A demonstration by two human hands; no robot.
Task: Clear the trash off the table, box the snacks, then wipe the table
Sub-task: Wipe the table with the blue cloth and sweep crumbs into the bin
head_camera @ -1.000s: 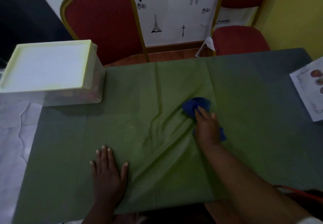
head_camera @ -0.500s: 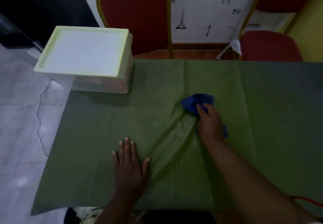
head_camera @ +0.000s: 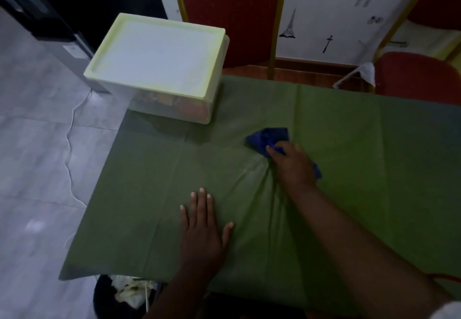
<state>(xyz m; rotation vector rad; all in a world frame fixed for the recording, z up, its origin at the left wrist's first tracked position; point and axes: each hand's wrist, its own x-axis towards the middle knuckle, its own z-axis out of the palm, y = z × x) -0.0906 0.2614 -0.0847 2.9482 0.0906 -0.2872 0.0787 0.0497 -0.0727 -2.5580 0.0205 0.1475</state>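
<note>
Step in hand: wiping, judged the last of the three; no trash or loose snacks seen on the green tablecloth [head_camera: 349, 144].
Right hand [head_camera: 294, 166]: pressed down on the blue cloth [head_camera: 268, 138], fingers curled over it and bunching it; tablecloth wrinkled into folds just below the wrist.
Left hand [head_camera: 202, 231]: flat on the tablecloth, fingers spread and straight, holding nothing, apparently pinning the fabric.
Blue cloth, place: under and just beyond the right fingertips, a corner showing past the heel of the hand on the little-finger side.
Blue cloth, axis: crumpled, long axis roughly running from far-left to near-right, bulk pointing away towards the box.
Snack box [head_camera: 159, 54]: lid on, well beyond the left fingertips at the far-left table corner; packets dimly visible through the clear wall.
Bin [head_camera: 129, 293]: below the near edge, beside the left wrist, crumpled waste inside.
Next move, judged: lighter, longer strokes while the left hand keeps the fabric taut, to avoid dragging it further.
</note>
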